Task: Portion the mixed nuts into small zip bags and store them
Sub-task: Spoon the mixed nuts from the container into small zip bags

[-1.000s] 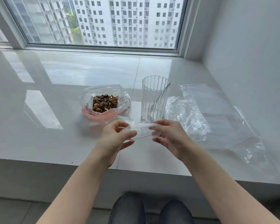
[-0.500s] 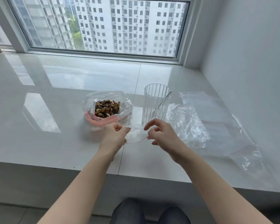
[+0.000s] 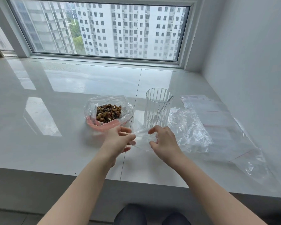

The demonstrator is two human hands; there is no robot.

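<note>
I see left hand (image 3: 116, 141) and right hand (image 3: 165, 141) pinching small zip bag (image 3: 142, 140), fingers curled on its edges | bag above tabletop (image 3: 55, 151), before ribbed glass (image 3: 158, 109) | mixed nuts (image 3: 108, 112) left of glass

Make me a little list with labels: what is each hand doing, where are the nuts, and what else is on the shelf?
left hand: pinches one side of the small zip bag
right hand: pinches the other side of the same bag
small zip bag: clear, no nuts in it
mixed nuts: in an open plastic bag over a pink bowl
ribbed glass: upright, right of the nuts
spare bags: lying flat, far right
</note>
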